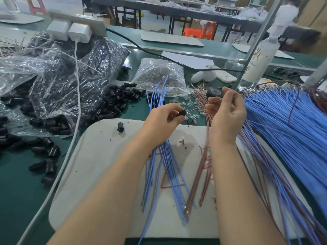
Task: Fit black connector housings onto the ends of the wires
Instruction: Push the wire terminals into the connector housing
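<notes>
Far left: loose black housings point(115, 101) spill from a plastic bag point(70, 80) onto the green bench, and one lone housing point(120, 127) sits on the white mat point(99, 156). Left hand point(159, 124): thumb and forefinger curled in, pinching a black connector housing point(182, 113) by its sides, mouth turned right. Likely trouble: the thin brown wire point(203, 105) is gripped well back from its tip, so the free length could bow or skate off the housing's rim; a small twist of the pinch would also set the terminal askew in its cavity. The wire tip lies right at the housing mouth, just beyond the left fingertips; whether it has entered, cannot tell. Right hand point(228, 112): thumb and forefinger nip the wire, other fingers loosely curled, holding nothing else. The wire's tail runs up and right past that hand. Far right: a thick blue wire bundle point(286, 121), close enough to snag the tail.
</notes>
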`<state>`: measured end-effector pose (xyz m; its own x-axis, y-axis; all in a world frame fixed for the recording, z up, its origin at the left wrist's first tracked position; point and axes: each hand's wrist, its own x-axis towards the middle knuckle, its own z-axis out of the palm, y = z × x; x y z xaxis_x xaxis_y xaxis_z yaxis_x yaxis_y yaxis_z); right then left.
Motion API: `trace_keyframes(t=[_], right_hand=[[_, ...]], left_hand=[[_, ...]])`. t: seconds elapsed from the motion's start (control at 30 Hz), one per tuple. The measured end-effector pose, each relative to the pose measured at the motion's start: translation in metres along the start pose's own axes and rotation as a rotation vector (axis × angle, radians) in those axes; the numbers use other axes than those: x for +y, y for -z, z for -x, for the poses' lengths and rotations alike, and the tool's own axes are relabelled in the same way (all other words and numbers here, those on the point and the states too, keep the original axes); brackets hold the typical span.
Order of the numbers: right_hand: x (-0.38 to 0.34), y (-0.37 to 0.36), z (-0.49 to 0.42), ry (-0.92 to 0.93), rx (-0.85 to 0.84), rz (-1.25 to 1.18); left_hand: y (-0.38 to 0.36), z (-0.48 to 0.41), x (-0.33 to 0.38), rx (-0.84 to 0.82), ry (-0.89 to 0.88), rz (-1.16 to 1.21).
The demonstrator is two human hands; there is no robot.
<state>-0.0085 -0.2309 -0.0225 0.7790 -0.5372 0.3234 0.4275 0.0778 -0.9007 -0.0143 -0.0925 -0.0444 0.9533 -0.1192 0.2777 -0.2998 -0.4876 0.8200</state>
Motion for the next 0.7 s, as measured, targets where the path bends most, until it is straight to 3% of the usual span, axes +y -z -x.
trace_keyframes(t=[0.7], right_hand=[[-0.0013,-0.0002,0.0007,0.009,-0.03,0.092]], left_hand=[[-0.0006,0.0,-0.0014,0.003,-0.062,-0.113]])
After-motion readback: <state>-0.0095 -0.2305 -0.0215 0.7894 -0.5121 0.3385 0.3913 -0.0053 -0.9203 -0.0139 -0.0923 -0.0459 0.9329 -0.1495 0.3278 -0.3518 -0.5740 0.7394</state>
